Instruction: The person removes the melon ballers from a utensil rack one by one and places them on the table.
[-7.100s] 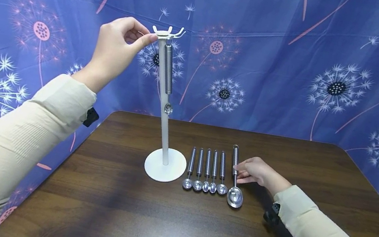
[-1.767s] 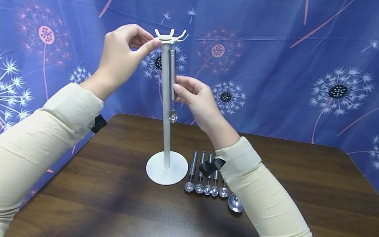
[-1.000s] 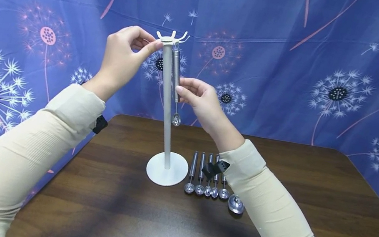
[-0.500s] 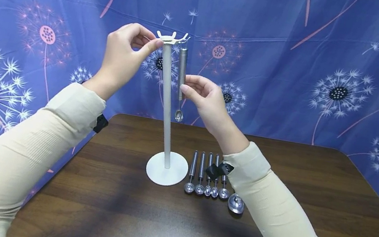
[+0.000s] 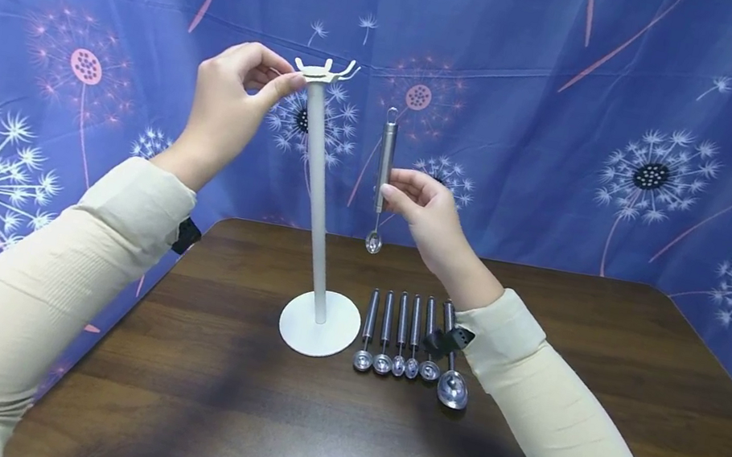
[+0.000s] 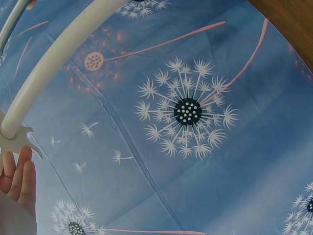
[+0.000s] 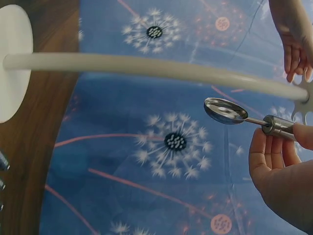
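Observation:
My right hand (image 5: 437, 221) pinches the steel handle of a small melon baller (image 5: 385, 162), held upright in the air right of the white stand. Its shallow oval bowl (image 7: 226, 110) shows in the right wrist view, and a hanging loop tops the handle. The stand (image 5: 318, 187) has a round base, a slim post and a crown of upturned hooks (image 5: 323, 72). At that crown, my left hand (image 5: 230, 102) pinches the edge between thumb and fingers. No utensil hangs from the hooks seen in the head view.
Several steel scoops (image 5: 385, 330) lie in a row on the brown table (image 5: 230, 417), right of the stand's base. A larger scoop (image 5: 453, 389) ends the row, partly behind the right wrist's camera. A blue dandelion-print cloth (image 5: 538, 128) hangs behind the table.
Earlier the melon baller hung from a stand hook and the right hand was at the large scoop. The right hand then gripped the melon baller, lifted it off and carried it right. Left hand stayed.

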Action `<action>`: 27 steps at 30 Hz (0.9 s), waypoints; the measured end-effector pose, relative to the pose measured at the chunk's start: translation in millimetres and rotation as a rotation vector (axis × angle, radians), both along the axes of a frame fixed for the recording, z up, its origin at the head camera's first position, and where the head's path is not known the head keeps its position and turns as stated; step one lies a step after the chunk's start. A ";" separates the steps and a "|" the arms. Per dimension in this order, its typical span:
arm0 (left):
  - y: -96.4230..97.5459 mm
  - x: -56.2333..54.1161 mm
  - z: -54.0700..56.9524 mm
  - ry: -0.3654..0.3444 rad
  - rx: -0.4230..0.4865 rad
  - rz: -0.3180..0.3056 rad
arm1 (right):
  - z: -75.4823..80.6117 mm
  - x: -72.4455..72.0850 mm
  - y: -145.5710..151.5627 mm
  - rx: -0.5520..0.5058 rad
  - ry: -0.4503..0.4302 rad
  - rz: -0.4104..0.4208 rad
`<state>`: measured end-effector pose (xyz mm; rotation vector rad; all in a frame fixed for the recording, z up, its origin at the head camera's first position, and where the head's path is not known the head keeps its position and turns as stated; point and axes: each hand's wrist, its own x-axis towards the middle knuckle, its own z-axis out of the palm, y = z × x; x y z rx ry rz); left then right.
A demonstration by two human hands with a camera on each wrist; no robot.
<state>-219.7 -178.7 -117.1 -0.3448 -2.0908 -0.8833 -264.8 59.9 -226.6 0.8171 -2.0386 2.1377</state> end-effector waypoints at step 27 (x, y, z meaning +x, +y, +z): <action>-0.1 -1.1 0.9 0.012 -0.015 0.014 | -44.1 -15.5 64.1 0.151 -0.113 -0.145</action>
